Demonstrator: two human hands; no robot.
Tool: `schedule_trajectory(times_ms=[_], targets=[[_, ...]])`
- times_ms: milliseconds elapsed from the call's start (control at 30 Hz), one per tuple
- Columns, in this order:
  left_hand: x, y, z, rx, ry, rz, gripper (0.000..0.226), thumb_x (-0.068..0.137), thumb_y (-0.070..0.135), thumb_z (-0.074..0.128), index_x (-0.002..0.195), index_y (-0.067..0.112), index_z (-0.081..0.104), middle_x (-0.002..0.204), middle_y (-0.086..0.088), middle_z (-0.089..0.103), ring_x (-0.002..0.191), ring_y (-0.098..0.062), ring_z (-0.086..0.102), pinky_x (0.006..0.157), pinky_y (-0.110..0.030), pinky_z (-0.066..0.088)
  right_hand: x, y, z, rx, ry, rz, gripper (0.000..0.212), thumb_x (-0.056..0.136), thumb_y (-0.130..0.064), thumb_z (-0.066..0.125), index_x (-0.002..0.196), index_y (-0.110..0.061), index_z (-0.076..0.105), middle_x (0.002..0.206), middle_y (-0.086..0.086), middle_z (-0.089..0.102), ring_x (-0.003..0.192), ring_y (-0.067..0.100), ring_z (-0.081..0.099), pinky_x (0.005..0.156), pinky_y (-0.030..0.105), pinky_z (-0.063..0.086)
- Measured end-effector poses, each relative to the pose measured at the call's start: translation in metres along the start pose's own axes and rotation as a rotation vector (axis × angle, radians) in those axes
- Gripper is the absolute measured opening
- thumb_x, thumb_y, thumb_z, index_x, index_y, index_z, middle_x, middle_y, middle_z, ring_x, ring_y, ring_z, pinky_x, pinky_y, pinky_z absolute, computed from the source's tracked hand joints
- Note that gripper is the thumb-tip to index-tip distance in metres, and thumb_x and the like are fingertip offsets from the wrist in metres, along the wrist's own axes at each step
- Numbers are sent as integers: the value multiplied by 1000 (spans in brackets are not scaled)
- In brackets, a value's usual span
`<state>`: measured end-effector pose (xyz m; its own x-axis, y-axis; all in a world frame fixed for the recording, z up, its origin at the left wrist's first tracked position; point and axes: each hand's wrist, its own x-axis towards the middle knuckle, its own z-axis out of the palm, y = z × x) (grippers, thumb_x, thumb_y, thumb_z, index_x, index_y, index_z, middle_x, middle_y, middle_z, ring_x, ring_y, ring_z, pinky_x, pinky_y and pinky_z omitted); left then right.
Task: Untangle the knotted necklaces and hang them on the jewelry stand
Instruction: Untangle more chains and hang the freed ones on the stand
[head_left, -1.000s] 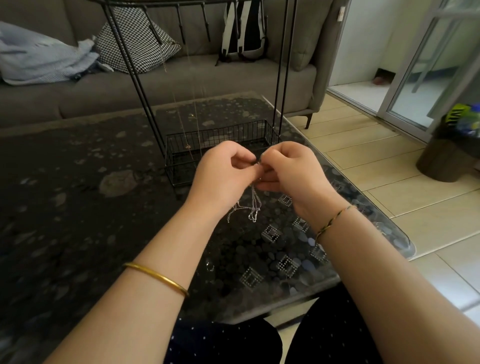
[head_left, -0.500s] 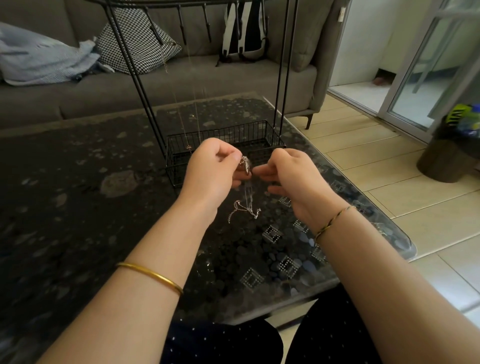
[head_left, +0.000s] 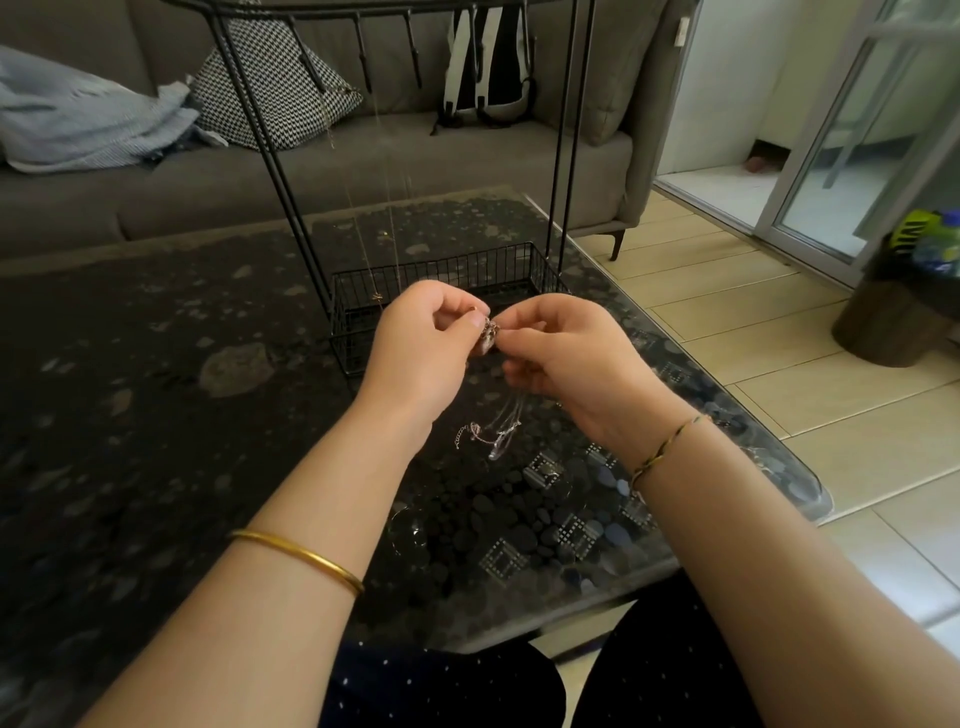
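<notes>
- Head view is showing the left hand (head_left: 421, 343) and the right hand (head_left: 566, 358) meeting fingertip to fingertip, both pinching a small knotted clump of the necklaces (head_left: 488, 332) between thumb and curled fingers
- Below the pinch, loose silvery chain ends (head_left: 488, 436) are dangling between the two wrists, over the table; whether they are touching it I cannot tell
- Under the grip, a dark glass-topped table (head_left: 156, 389) with a pebble pattern is spreading out to the left, its rounded corner ending to the right of the right wrist
- Just behind the pinch, the jewelry stand (head_left: 291, 171) is standing on the table, its wire basket (head_left: 457, 270) sitting right beyond the knuckles
- Above and behind the left hand, thin gold chains (head_left: 389, 208) are hanging from the stand down toward the basket
- Far behind the grip, a grey sofa (head_left: 415, 171) is carrying a checked cushion (head_left: 270, 88), a crumpled pale blue cloth (head_left: 88, 119) and a backpack (head_left: 488, 67)
- Right of the grip, pale floor tiles (head_left: 779, 332) are running to a glass sliding door (head_left: 857, 130)
- Fingertips are covering most of the knot, so the number of tangled chains is hard to make out
- Top of the stand is being cut off by the frame edge, and the gold chains are too fine to follow along their whole length
</notes>
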<state>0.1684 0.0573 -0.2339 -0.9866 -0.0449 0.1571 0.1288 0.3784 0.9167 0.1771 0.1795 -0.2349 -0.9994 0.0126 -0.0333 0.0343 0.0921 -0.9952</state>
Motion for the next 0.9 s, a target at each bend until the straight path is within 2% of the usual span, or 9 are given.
schedule_trajectory(times_ms=[167,233,333,500,600,667,767,833,900], targets=[[1,1,2,-31,-19,-58,17,96,12,53,87,25,60,92,2,65,88,-9,63,83,-30,54,2,2,-1,-220,124,-87,7,88,-10,60,83,-11,64,69,-2,57,60,8,49,62,25,47],[1,2,3,-30,-28,-70,17,96,12,52,86,24,59,89,4,65,84,-6,63,82,-28,54,3,2,-1,-234,164,-103,6,88,-11,60,83,-11,64,71,-3,58,57,5,47,57,21,42],[1,4,4,-18,-38,-71,16,97,13,51,87,23,58,87,5,65,84,-6,64,82,-29,53,4,1,-1,-210,203,-116,6,87,-10,60,82,-12,63,74,-2,60,60,5,49,59,20,42],[2,1,5,59,-26,-25,11,95,14,53,89,21,60,95,-1,67,90,-13,64,80,-31,54,4,3,-1,-249,208,-143,12,86,-3,58,84,-14,60,80,6,64,73,18,61,68,32,53],[2,-1,4,67,-7,-26,13,95,13,54,86,23,58,94,-2,66,90,-14,64,81,-33,55,3,1,-4,-300,213,-130,13,82,-3,58,82,-15,63,72,-1,59,63,11,53,58,24,46],[2,0,3,57,-3,-23,15,94,13,56,84,24,58,94,-2,66,90,-14,64,82,-33,55,3,0,-4,-298,193,-88,9,83,-11,59,82,-9,68,70,0,60,62,10,52,58,23,44],[0,1,3,50,-23,-16,15,92,13,58,84,24,58,95,-2,67,91,-14,64,81,-31,54,1,0,-3,-292,167,-75,17,84,-23,64,80,-8,69,68,1,61,57,6,50,53,21,42],[-1,2,3,62,-35,-13,13,91,13,60,85,24,59,95,-2,67,91,-13,64,79,-29,54,1,1,-4,-304,162,-106,12,85,-21,65,79,-11,69,64,-3,58,49,3,45,49,17,39],[-2,3,4,71,-31,-23,12,90,13,62,84,23,59,95,-1,66,91,-13,64,80,-31,55,1,1,-4,-308,172,-125,8,85,-17,64,81,-12,69,67,-4,58,54,4,47,53,18,42]])
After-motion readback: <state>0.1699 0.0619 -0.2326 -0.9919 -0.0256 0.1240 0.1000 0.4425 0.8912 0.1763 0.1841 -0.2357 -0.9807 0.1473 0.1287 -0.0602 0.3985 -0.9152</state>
